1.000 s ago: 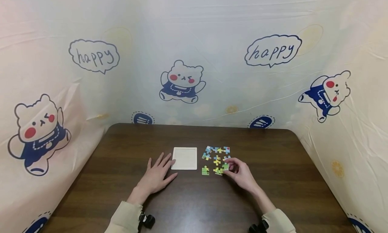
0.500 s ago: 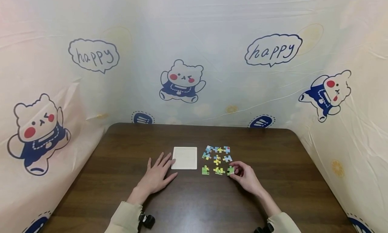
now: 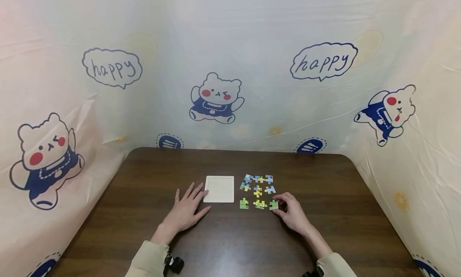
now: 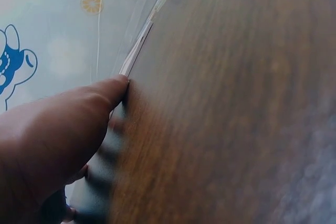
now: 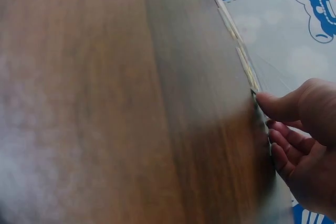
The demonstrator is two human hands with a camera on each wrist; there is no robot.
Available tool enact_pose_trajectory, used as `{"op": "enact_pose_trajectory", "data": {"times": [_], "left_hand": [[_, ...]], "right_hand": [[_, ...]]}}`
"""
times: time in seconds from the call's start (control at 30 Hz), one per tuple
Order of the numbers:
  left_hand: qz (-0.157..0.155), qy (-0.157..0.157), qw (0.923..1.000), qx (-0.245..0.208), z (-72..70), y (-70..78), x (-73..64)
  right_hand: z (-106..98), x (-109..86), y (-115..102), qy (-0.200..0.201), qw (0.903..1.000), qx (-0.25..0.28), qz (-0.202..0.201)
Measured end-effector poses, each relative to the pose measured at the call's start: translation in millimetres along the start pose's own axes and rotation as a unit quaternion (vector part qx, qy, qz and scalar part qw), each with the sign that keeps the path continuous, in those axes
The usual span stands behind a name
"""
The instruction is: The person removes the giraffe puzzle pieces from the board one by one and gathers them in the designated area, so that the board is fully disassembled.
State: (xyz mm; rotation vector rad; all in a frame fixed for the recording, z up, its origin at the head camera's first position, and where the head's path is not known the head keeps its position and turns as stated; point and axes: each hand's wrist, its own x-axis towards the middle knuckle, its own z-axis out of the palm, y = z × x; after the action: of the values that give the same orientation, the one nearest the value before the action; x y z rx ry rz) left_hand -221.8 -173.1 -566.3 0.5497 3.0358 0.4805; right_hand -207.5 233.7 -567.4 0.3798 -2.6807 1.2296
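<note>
My right hand has thumb and forefinger at the right side of a green jigsaw piece, pinching it low at the table top. In the right wrist view, the thumb of that hand reaches the piece's edge and the other fingers are curled. To its left lie a yellow-green piece and a green corner piece, spaced apart. My left hand rests palm down with fingers spread, fingertips at the left edge of a square white puzzle frame. The left wrist view shows mostly its thumb.
Behind the front row lie several more pieces: a blue one with a red spot, a pale blue one and a yellow one among them. The dark wooden table ends at a patterned curtain.
My right hand has slid the green piece a little right, away from the yellow-green one, uncovering the pale blue piece. My left hand and the white frame stay put.
</note>
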Motion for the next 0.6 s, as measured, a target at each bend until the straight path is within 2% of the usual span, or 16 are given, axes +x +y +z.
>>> {"op": "enact_pose_trajectory", "data": {"times": [0.17, 0.23, 0.27, 0.3, 0.4, 0.47, 0.5, 0.6], "left_hand": [[-0.002, -0.001, 1.0, 0.0, 0.0, 0.6, 1.0], [-0.002, 0.0, 1.0, -0.001, 0.2, 0.4, 1.5], [-0.002, 0.0, 1.0, -0.001, 0.0, 0.7, 1.6], [-0.003, 0.001, 1.0, -0.002, -0.2, 1.0, 1.6], [-0.002, 0.004, 1.0, -0.005, -1.0, 1.1, 1.8], [0.0, 0.008, 0.9999, -0.011, -1.9, 1.5, 1.5], [0.002, 0.01, 0.9998, -0.015, -2.2, 1.4, 1.3], [0.002, 0.009, 0.9997, -0.022, -3.4, -0.2, 0.4]], "right_hand": [[4.2, -0.2, 17.5, 0.01, 0.999, -0.009, -0.042], [2.1, -1.3, 11.9, 0.014, 0.9988, -0.009, -0.046], [3.6, -1.4, 17.5, 0.02, 0.9973, -0.003, -0.07], [1.5, -2.3, 11.0, 0.025, 0.997, 0.003, -0.073], [-2.8, -2.0, -0.4, 0.027, 0.9977, 0.018, -0.059], [-5.5, -0.5, -4.7, 0.027, 0.9985, 0.025, -0.04], [-8.3, 0.3, -11.6, 0.027, 0.9993, 0.023, -0.016], [-13.3, 4.1, -15.6, 0.031, 0.9993, 0.02, 0.002]]}}
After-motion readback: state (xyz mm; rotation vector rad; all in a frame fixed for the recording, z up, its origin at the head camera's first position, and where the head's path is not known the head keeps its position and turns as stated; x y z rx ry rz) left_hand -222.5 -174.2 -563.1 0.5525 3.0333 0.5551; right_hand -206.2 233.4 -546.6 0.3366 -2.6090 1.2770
